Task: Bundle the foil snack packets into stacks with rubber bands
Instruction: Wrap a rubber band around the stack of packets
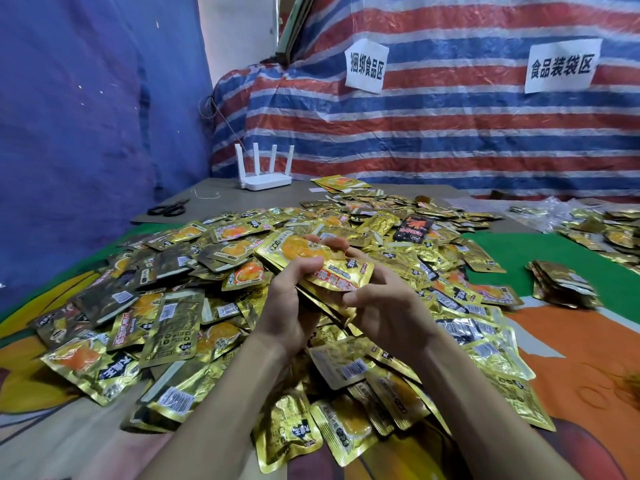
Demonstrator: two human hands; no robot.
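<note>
A big heap of gold foil snack packets [180,306] covers the middle of the table. Above it both my hands hold a small stack of gold packets [332,268], tilted, printed faces up. My left hand [294,303] grips the stack's left side, thumb on top and fingers underneath. My right hand [384,299] holds the right side, fingers curled round the edge. No rubber band shows on the stack. A bundled stack of packets [561,284] lies on the green cloth at the right.
A white router [266,180] stands at the back of the table, black scissors [169,208] to its left. One black packet [415,228] lies in the heap. More gold packets [602,233] lie far right. A striped tarp [450,133] with two paper signs hangs behind.
</note>
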